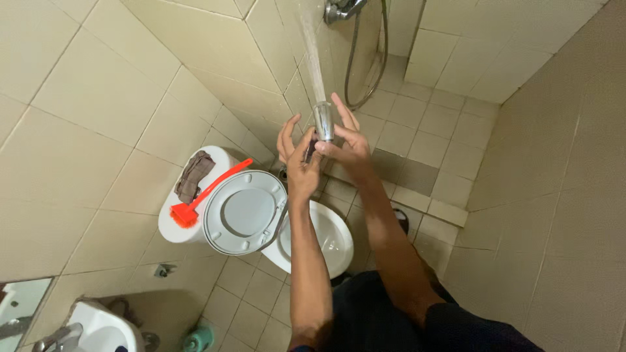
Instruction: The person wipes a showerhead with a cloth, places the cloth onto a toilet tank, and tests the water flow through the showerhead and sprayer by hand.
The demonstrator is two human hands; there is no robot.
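Both of my hands are raised in front of me around a chrome hand sprayer [323, 122]. A jet of water [310, 45] shoots from it up across the tiled wall. My right hand [351, 142] grips the sprayer from the right, with its fingers partly spread behind the head. My left hand [297, 155] holds the dark lower end of the handle with thumb and fingers, the other fingers apart. Directly below my hands stands a white toilet, its bowl [329, 241] open and its lid [244, 212] tipped up.
On the toilet cistern [171, 228] lie a brown cloth [193, 175] and a red brush [199, 199]. A shower hose [365, 72] hangs from a chrome tap [339, 9] at the top. A white sink [98, 329] and a green bottle [199, 339] sit at the bottom left.
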